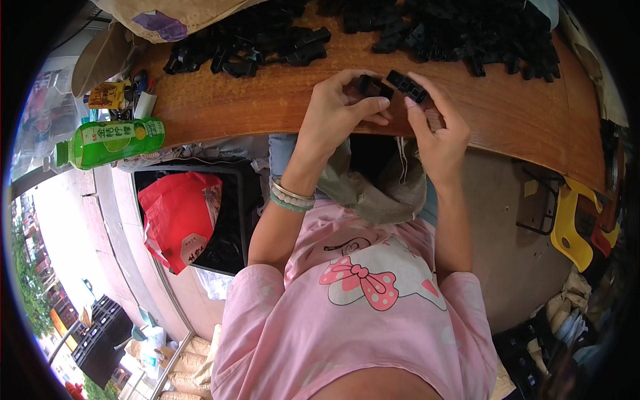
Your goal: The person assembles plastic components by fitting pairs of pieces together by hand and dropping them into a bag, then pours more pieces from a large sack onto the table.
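Note:
Above the front edge of the wooden table (267,110), my two hands face each other. My left hand (340,107), with bangles on its wrist, pinches a small black plastic part (375,87) that looks like an open frame. Between thumb and fingers, my right hand (440,123) holds another black plastic part (406,87), a small block with recesses. The two parts are close together, with a narrow gap between them. Beyond my hands lie a heap of black plastic parts (250,43) at the left and a larger heap (480,33) at the right.
A green drink bottle (117,141) lies at the table's left end. Below it, a red bag (179,217) rests in a black bin (230,233). An olive cloth sack (373,193) hangs at my lap. A yellow plastic stool (568,223) stands at the right.

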The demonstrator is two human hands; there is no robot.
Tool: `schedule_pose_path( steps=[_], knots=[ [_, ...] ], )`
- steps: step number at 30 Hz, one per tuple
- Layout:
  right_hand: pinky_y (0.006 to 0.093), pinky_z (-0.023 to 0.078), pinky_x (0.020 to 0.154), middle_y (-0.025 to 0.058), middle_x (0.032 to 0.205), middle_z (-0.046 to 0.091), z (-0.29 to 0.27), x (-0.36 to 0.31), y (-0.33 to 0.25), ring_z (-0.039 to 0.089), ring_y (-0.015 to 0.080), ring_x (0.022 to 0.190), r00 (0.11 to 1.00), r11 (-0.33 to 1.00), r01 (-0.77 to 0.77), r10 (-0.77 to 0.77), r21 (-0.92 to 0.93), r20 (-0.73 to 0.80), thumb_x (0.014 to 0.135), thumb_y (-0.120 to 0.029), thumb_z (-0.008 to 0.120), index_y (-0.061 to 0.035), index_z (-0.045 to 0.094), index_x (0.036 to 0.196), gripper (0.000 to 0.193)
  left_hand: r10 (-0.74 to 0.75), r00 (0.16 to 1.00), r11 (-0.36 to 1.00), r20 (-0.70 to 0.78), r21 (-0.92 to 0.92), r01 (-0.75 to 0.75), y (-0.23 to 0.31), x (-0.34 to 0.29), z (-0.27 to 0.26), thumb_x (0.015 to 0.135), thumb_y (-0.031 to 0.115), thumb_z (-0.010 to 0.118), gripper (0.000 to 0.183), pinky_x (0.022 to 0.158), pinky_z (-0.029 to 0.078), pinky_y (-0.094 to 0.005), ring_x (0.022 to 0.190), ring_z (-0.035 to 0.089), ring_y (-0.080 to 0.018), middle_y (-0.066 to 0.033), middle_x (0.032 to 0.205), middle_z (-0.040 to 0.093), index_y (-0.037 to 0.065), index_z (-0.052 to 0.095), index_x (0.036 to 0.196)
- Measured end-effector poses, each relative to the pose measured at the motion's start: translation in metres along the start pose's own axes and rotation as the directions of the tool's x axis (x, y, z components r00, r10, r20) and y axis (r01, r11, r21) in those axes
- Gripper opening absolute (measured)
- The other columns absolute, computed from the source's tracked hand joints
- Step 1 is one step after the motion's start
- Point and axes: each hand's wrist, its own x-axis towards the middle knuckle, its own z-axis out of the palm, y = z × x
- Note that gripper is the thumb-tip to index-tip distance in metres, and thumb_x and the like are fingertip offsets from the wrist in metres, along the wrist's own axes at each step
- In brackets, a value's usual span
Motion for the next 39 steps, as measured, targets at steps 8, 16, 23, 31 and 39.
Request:
schedule_pose_path(
  steps=[8, 16, 23, 31, 39],
  knots=[
    [0.0267, 0.045, 0.08, 0.0079, 0.106, 0.061, 0.004, 0.008, 0.015, 0.056, 0.0156, 0.089, 0.985, 0.922, -0.078, 0.013, 0.38, 0.172, 0.082, -0.008, 0.063, 0.0002, 0.063, 0.11, 0.029, -0.033, 0.996, 0.999, 0.085, 0.025, 0.031, 0.006, -0.006, -0.002, 0.084, 0.01, 0.066, 0.028, 0.06, 0.056, -0.0244, 0.069, 0.068, -0.0176, -0.0123, 0.08, 0.066, -0.007, 0.059, 0.104],
    [0.0285, 0.048, 0.07, 0.0108, 0.101, 0.063, 0.004, 0.0, 0.006, 0.062, 0.0213, 0.084, 0.994, 0.998, 0.018, -0.025, 0.065, 0.105, 0.081, -0.003, 0.065, -0.0005, 0.063, 0.111, 0.03, 0.001, 0.999, 0.999, 0.037, 0.037, -0.003, 0.006, -0.009, 0.004, 0.087, 0.008, 0.064, 0.032, 0.062, 0.058, -0.0257, 0.07, 0.068, -0.019, -0.0139, 0.083, 0.065, -0.011, 0.056, 0.112],
    [0.0337, 0.049, 0.069, 0.0138, 0.096, 0.063, 0.001, 0.005, 0.012, 0.062, 0.0274, 0.083, 0.968, 0.971, 0.215, -0.199, -0.101, 0.152, 0.082, -0.003, 0.063, 0.0004, 0.062, 0.107, 0.026, 0.076, 0.996, 0.975, 0.053, 0.207, -0.085, 0.003, -0.01, 0.004, 0.087, 0.007, 0.062, 0.032, 0.061, 0.057, -0.0253, 0.07, 0.068, -0.0185, -0.0137, 0.081, 0.066, -0.012, 0.055, 0.112],
    [0.0349, 0.05, 0.07, 0.0129, 0.097, 0.061, -0.004, 0.007, 0.014, 0.061, 0.029, 0.084, 0.938, 0.932, 0.308, -0.263, -0.193, 0.226, 0.081, -0.005, 0.064, 0.0013, 0.06, 0.101, 0.022, 0.061, 0.996, 0.959, 0.068, 0.271, -0.077, 0.002, -0.013, -0.001, 0.085, 0.005, 0.064, 0.032, 0.059, 0.055, -0.0245, 0.068, 0.068, -0.0166, -0.0139, 0.079, 0.066, -0.011, 0.056, 0.112],
    [0.0283, 0.048, 0.075, 0.0105, 0.099, 0.061, 0.0, 0.007, 0.007, 0.06, 0.0215, 0.087, 0.986, 0.98, 0.043, -0.073, 0.193, 0.153, 0.079, 0.003, 0.063, -0.0016, 0.061, 0.109, 0.03, 0.386, 0.915, 0.814, 0.115, 0.423, -0.397, 0.009, -0.022, 0.012, 0.082, -0.002, 0.061, 0.037, 0.058, 0.054, -0.0265, 0.067, 0.068, -0.0181, -0.0133, 0.091, 0.066, -0.001, 0.053, 0.118]
  ],
)
